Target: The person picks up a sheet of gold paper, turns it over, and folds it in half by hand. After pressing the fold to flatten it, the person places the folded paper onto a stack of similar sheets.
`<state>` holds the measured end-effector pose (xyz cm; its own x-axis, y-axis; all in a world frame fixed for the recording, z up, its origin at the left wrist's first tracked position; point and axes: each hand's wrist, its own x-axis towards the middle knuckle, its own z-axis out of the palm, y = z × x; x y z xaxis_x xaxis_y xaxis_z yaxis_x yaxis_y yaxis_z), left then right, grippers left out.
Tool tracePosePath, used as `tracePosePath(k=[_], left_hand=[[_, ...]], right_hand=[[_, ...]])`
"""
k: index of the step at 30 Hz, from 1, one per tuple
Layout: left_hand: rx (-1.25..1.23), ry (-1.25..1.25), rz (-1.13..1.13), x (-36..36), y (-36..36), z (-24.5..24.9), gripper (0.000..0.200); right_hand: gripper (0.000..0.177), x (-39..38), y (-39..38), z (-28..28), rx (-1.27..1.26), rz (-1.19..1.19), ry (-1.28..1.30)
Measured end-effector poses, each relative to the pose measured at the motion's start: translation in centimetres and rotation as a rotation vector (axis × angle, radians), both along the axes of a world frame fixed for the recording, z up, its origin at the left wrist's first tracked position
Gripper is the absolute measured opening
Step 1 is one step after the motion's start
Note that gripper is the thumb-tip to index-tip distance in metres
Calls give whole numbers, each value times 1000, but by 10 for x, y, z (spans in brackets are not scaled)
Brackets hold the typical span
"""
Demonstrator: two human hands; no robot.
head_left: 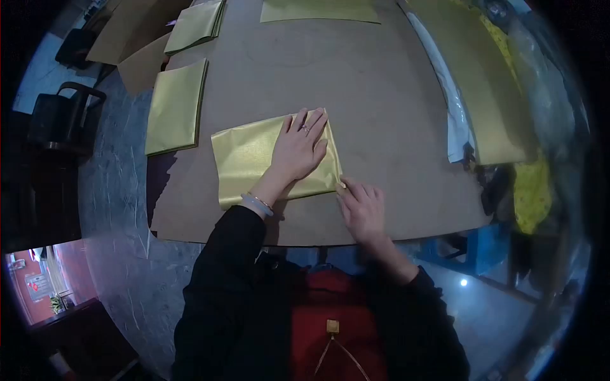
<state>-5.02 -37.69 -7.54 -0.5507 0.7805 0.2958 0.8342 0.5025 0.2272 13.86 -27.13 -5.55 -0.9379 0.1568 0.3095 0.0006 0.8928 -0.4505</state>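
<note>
On the brown-topped desk (394,95), near its front edge, lies a shiny, lightly creased gold sheet (244,162). The left hand (297,152) is spread flat across it; the right hand (362,206) pinches its near right corner.

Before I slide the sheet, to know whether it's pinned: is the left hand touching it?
Touching: the head view shows the left hand spread flat on the gold sheet.

Wide gap btwn sheet (244,159) & plastic (459,136)
</note>
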Motion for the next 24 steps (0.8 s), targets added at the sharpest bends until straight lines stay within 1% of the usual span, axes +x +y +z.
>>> tracePosePath(k=[2,4,5,6,8,9,12,13,15,16,18,19,21,24], left_hand=[[-6,4,-1,1,0,1,52],[2,-16,2,1,0,1,52],[5,0,-8,1,-1,1,53],[13,3,3,2,-1,2,53],[13,-37,-7,2,-2,5,52],[-23,-19,2,1,-1,3,51],[15,-17,5,1,-2,-2,50],[-31,3,1,1,-3,-2,49],[5,10,-1,1,-2,-3,50],[-34,-4,3,0,-3,-4,50],[-6,-23,4,0,-3,-8,50],[-30,27,5,0,-4,-10,49],[31,-15,3,1,-5,-11,49],[-6,-36,51,5,-14,-11,51]], right_hand=[[23,-7,8,2,-21,56,-8],[27,-28,16,7,-182,36,97],[36,-37,20,11,-45,13,17],[36,-51,23,7,-38,25,19],[44,-79,29,-13,111,10,19],[49,-89,29,-16,96,33,-40],[50,-106,20,-25,35,42,-67],[53,-108,16,-25,14,10,-116],[53,-109,14,-28,60,3,-86],[54,-111,14,-32,73,-9,-63],[54,-111,13,-33,104,-31,-76],[53,-111,12,-31,127,-47,-87],[53,-111,10,-29,157,-67,-108],[52,-110,10,-33,195,-60,-88]])
